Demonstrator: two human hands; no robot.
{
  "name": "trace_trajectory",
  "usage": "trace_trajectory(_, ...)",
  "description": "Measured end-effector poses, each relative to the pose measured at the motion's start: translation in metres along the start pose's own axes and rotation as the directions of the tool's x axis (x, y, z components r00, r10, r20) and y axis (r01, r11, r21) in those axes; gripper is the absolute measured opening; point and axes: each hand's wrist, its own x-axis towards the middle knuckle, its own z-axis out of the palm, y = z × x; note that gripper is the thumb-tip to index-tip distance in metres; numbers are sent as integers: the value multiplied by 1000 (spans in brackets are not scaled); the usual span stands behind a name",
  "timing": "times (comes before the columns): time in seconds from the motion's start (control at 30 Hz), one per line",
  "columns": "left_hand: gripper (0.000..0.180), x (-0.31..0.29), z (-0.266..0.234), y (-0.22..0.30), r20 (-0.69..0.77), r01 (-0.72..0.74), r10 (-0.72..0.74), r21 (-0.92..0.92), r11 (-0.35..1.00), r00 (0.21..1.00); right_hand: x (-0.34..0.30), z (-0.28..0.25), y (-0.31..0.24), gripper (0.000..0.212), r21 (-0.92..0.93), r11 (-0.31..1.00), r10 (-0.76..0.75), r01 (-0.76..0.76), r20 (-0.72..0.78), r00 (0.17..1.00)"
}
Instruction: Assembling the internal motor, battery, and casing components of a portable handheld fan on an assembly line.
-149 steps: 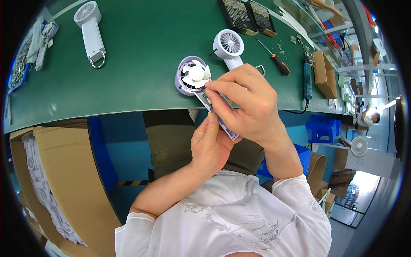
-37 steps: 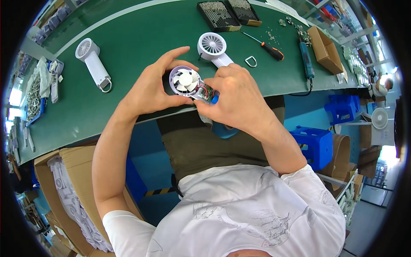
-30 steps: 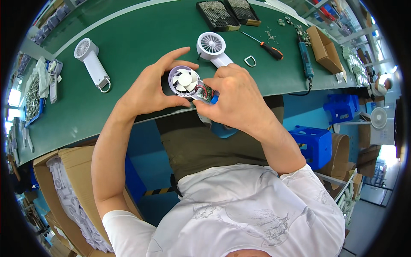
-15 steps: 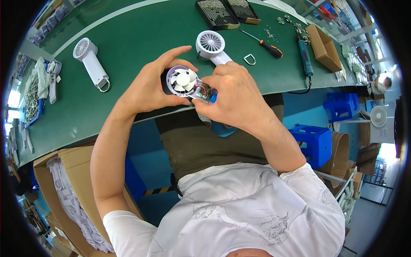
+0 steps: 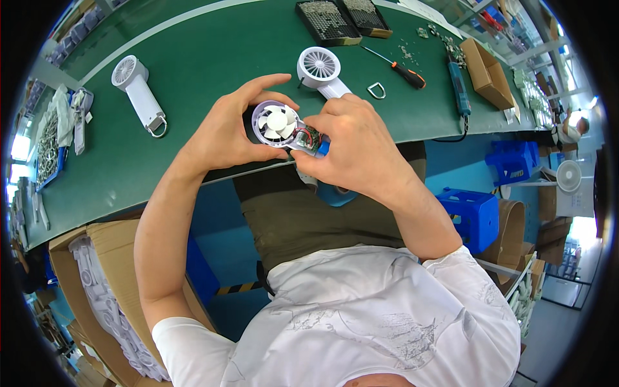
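Observation:
Between my hands, above the bench's near edge, is an opened handheld fan (image 5: 277, 122) with white blades, red wires, a green circuit board and a blue part showing. My left hand (image 5: 224, 129) curves around its round head, thumb below and fingers above. My right hand (image 5: 345, 138) grips the handle end, hiding much of it. Just beyond lies a white fan piece (image 5: 319, 68) with a round grille, its handle end partly behind my right hand. Farther left on the bench rests a whole handheld fan (image 5: 137, 93) with a metal ring at its base.
On the green bench (image 5: 193, 64) lie a metal D-ring (image 5: 376, 90), a screwdriver (image 5: 408, 74), a teal electric screwdriver (image 5: 459, 87), black screw trays (image 5: 327, 22) and a small cardboard box (image 5: 488, 72). A carton of white fan parts (image 5: 106, 303) stands lower left; blue stools (image 5: 474, 216) are at right.
Hardly anything differs. The opened fan and both hands sit almost where they were, and slightly more of the blue part shows beside my right fingers.

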Motion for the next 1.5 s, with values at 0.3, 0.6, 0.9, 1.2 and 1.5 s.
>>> trace_trajectory(0.3,101,-3,-2,0,-62,23,-26,-42,999,998,5,-6,4,40,23,999,-35,36,-40,999)
trace_trajectory(0.6,100,-4,-2,1,-181,16,-48,-174,985,982,10,-27,7,52,18,996,-79,82,-130,988)
trace_trajectory(0.9,105,-5,-25,6,-330,-1,-161,-441,897,930,-26,-53,4,23,72,903,-215,423,-778,591)
trace_trajectory(1.2,98,-7,-30,23,-442,-186,-68,-505,843,894,31,24,-13,38,411,823,61,392,-751,658)
trace_trajectory(1.5,96,5,-17,37,-462,-202,-36,-456,867,886,47,42,-19,42,502,767,152,400,-747,647)
